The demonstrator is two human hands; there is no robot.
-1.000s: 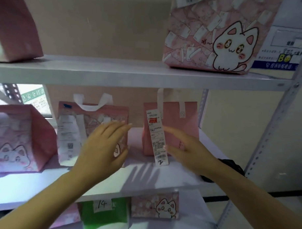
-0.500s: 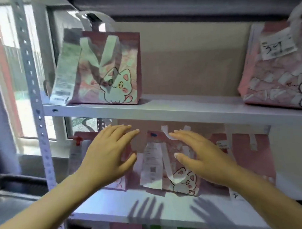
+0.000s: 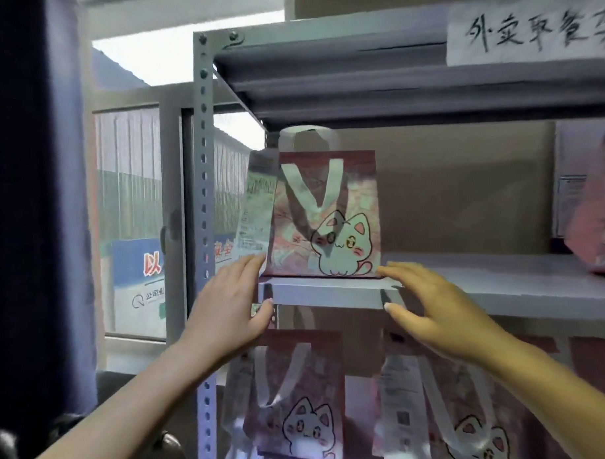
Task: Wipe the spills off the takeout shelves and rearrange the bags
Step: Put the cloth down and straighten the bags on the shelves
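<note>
A pink cat-print takeout bag (image 3: 325,213) with white handles and a receipt on its left side stands at the left end of a grey shelf (image 3: 498,287). My left hand (image 3: 231,306) is open, fingertips at the bag's lower left corner. My right hand (image 3: 435,313) is open too, fingertips at the bag's lower right corner, over the shelf's front edge. Neither hand grips the bag. On the shelf below, two more pink cat bags (image 3: 298,401) (image 3: 459,416) stand side by side with receipts on them.
A perforated grey upright (image 3: 201,191) runs just left of my left hand. Another pink bag (image 3: 600,205) sits at the shelf's far right. A handwritten paper sign (image 3: 537,31) hangs on the top shelf. A window and a dark curtain (image 3: 38,185) are at the left.
My view rose from the lower shelves and shifted left. Both hands lifted from in front of the lower bags to either side of the upper-shelf cat bag.
</note>
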